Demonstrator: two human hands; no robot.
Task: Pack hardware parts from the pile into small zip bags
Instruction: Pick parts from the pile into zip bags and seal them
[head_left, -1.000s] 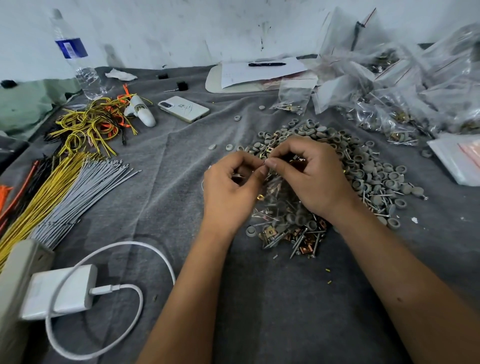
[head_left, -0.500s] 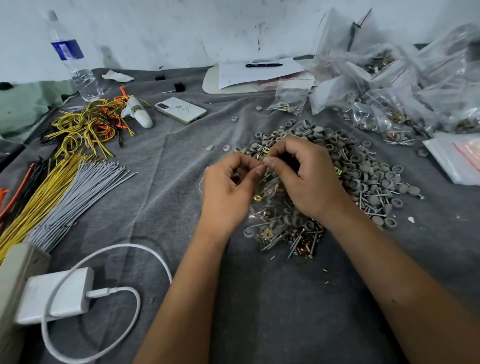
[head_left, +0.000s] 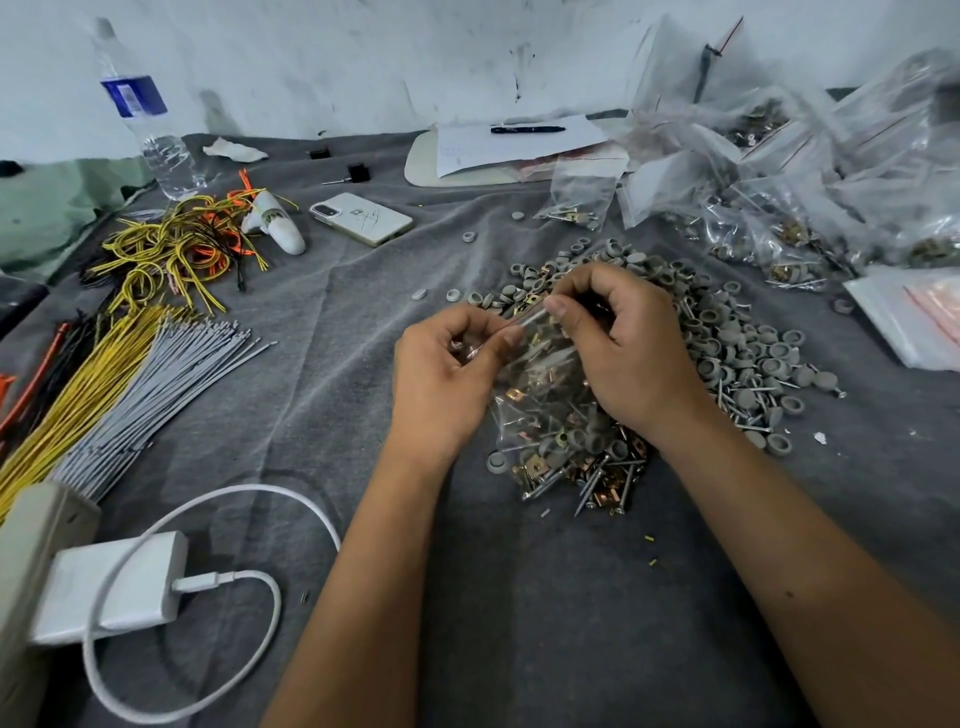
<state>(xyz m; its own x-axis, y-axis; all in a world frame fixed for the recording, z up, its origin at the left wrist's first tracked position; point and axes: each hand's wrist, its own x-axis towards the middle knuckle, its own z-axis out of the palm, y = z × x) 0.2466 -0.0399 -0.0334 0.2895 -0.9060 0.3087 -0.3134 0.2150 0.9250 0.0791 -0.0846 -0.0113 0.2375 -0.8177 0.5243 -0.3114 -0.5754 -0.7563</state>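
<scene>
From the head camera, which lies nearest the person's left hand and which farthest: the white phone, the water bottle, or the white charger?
From the left hand:
1. White phone, beyond it, up and to the left.
2. White charger, near the left front edge.
3. Water bottle, far back-left by the wall.

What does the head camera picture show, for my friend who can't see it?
Two hands, the left hand and the right hand, pinch the top of a small clear zip bag holding screws and caps, above a pile of hardware parts on a grey cloth.
</scene>
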